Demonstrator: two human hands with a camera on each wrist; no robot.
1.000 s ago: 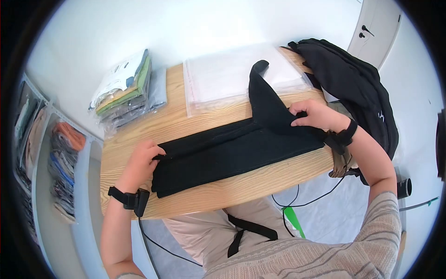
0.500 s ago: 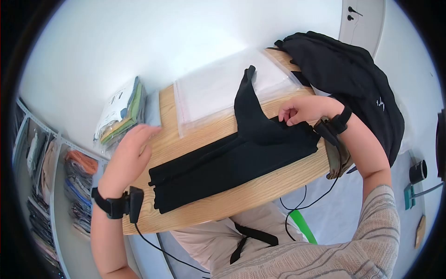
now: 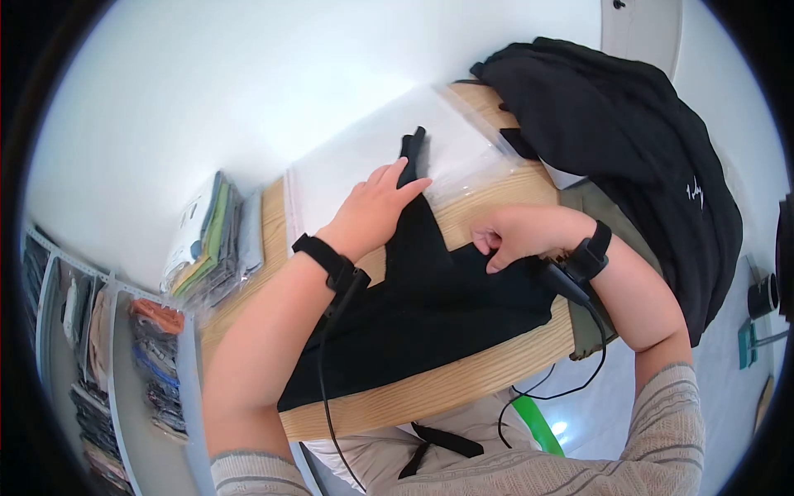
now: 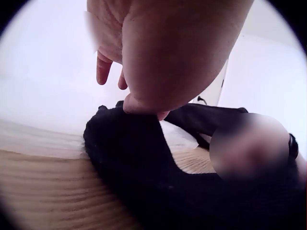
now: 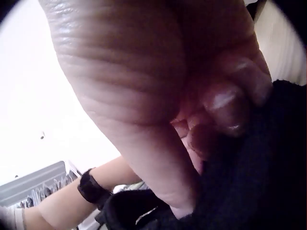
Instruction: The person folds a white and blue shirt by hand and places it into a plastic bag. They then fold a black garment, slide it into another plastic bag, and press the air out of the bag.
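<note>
A folded black top [image 3: 430, 322] lies across the table, one sleeve [image 3: 418, 240] sticking out toward the back and overlapping a clear plastic sheet. My left hand [image 3: 376, 211] is over the sleeve near its far end, with straight fingers and the thumb apart from them. In the left wrist view its fingertips meet the sleeve [image 4: 127, 143]. At the top's right part, my right hand [image 3: 529, 231] pinches the cloth, fingers curled and thumb tip down on the fabric, as the right wrist view shows. The top's left end is partly hidden behind my left forearm.
Clear plastic bags [image 3: 331, 182] lie flat at the table's back. A stack of bagged folded clothes [image 3: 203, 240] stands at the left. A black garment pile [image 3: 612, 157] and an olive cloth [image 3: 591, 331] fill the right side. Shelves [image 3: 116, 355] hold more clothes.
My left hand has left the top's left end, lifted, and moved right and back to the sleeve. The right hand stays at the top's right part. The head view has shifted.
</note>
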